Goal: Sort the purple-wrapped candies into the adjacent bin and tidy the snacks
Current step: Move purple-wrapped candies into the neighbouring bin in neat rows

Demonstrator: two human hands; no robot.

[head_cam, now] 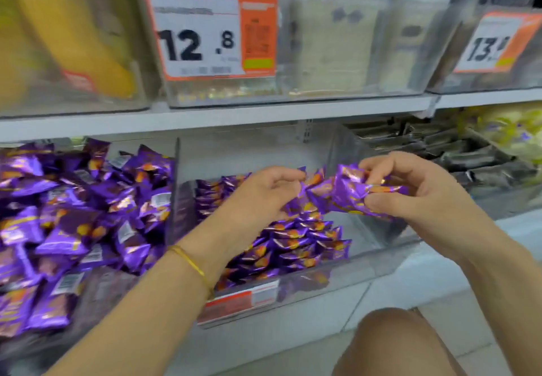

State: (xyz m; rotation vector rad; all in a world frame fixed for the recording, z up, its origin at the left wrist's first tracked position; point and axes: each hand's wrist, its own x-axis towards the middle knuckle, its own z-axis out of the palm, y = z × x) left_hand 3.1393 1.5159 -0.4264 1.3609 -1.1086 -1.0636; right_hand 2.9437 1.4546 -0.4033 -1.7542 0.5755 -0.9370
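Both hands are gripping purple-wrapped candies (349, 194) over the clear middle bin (346, 273): the left hand (264, 194) pinching some, the right hand (410, 191) clutching a bunch

White shelf board (223, 117) runs level above the fingers (378, 167) and carries clear plastic bins (337, 53). Orange-and-white price tag "12.8" (211, 32) is up-left of the fingers, and a second tag (492, 43) starting "13" is up-right. Slotted upright (305, 131) sits just above them on a pale back panel. Pale tiled floor (390, 293) is below; light is flat and bright.
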